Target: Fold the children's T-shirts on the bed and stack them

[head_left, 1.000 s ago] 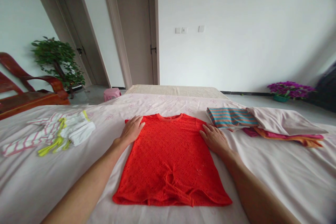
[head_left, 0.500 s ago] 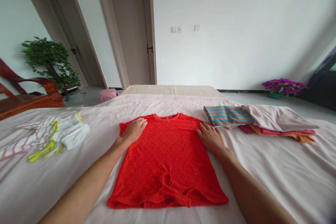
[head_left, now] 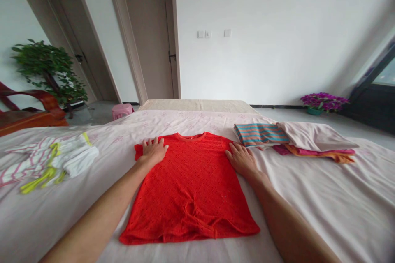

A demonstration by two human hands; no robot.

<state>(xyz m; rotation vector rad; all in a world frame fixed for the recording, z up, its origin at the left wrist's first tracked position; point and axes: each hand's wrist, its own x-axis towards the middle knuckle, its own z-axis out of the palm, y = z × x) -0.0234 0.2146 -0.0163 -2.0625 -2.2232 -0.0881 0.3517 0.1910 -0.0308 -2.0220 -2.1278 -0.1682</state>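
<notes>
A red short-sleeved top (head_left: 188,176) lies spread out on the bed sheet, its neckline away from me and a knotted tie near its bottom hem. My left hand (head_left: 154,150) rests flat on its left sleeve, fingers spread. On the right sleeve lies my right hand (head_left: 242,158), also flat with the fingers apart. Both hands press on the cloth without gripping it. Parts of the two sleeves are hidden under the hands.
To the right are folded clothes: a blue-and-orange striped piece (head_left: 262,134) and a pale piece (head_left: 316,136) over orange and pink ones. At left lies a crumpled white garment (head_left: 78,158) with yellow trim. Beyond the bed stands a pink stool (head_left: 122,111).
The view has shifted slightly, so the scene sits a little further left. My left hand has turned and spread its fingers on the sleeve. My right hand stays on the other sleeve.
</notes>
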